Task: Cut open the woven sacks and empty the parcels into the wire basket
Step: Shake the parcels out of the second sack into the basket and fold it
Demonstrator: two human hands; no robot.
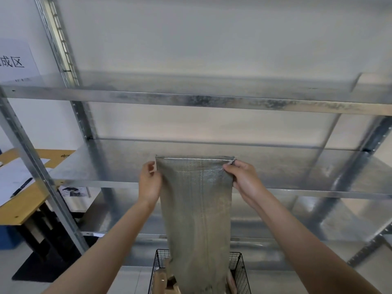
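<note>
Grey-green woven plastic, the sack (197,209) hangs flat and slack from the centre of view down to 6 o'clock. Its stitched end is uppermost and its lower end drops inside the basket (237,264). The left hand (149,181) pinches the sack's top corner on the 9 o'clock side, thumb and fingers curled onto the cloth. The right hand (244,179) grips the opposite corner on the 3 o'clock side, fingers closed round a bunch of fabric. Both arms are raised in front of the rack (191,101). Brown parcels (167,281) lie in the basket at 6 o'clock, partly hidden behind the sack.

The sack looks limp and thin, so the step in hand is likely the emptying, at or near its end. No bulge shows in the cloth, but the lowest part is cut off by the frame edge, so a last parcel caught there cannot be ruled out. The next move probably calls for a short shake with both grips kept firm. After that, the open mouth has to be lifted clear of the basket rim without snagging the wire. A desk (21,200) with papers stands at 8 o'clock, a sign (14,60) at 10 o'clock.
</note>
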